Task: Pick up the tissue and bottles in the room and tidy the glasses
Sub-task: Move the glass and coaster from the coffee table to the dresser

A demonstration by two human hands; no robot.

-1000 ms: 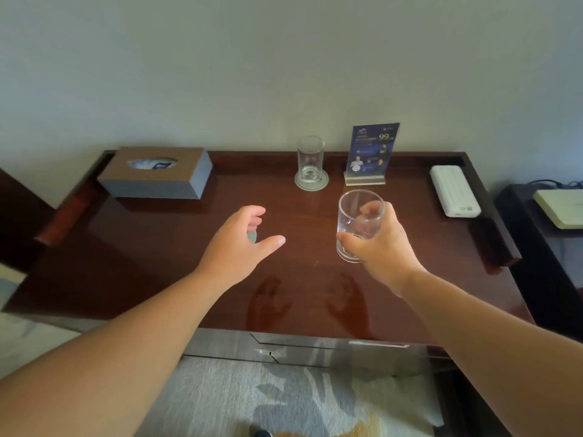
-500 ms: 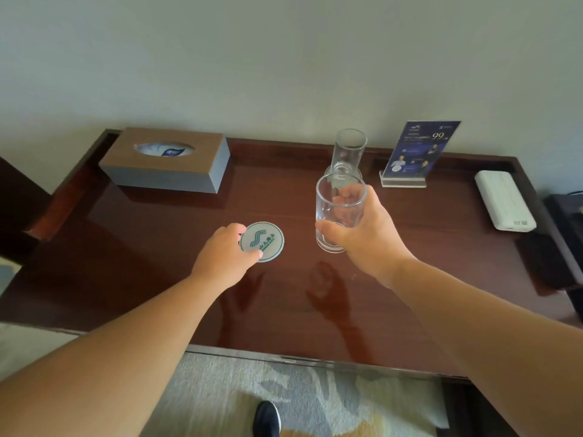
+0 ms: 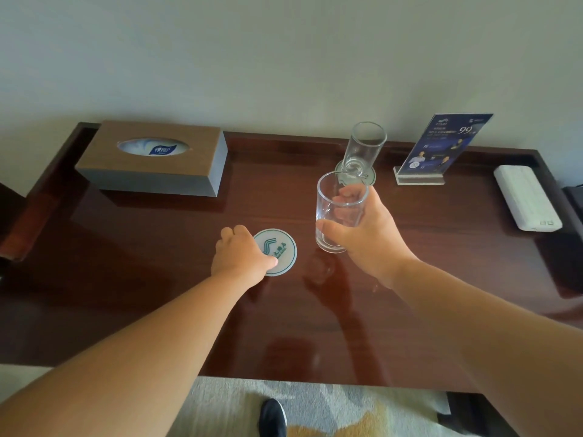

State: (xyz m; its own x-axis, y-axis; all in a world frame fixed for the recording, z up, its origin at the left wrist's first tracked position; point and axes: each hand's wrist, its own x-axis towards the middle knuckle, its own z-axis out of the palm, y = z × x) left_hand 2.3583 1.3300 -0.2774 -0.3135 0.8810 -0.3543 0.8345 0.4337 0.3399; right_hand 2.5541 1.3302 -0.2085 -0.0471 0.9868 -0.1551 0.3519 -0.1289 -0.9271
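Fingers of the left hand are curled down onto the left rim of a round white coaster with a green wave logo, the thumb tip pressing its near edge; whether they pinch it or only pin it flat against the glossy dark-wood desk I cannot tell. Farther left and toward the wall sits a brown-topped grey tissue box, well apart from both hands. Just right of the coaster, the right hand is closed around the lower part of a clear, empty cylindrical drinking glass, thumb across the near side and the other fingers visible through the far wall; the glass is upright, its long axis vertical, and its base appears to hang slightly above the desk beside the coaster's right edge. The coming move, as I judge it, turns on that small gap: the glass lies to the right of the coaster and must travel leftward and down onto it. Behind it a second clear glass stands on its own coaster near the back lip, close enough to clip. Rightward stand a blue printed card in an acrylic stand and a white rectangular power bank; open desk lies toward the near edge.
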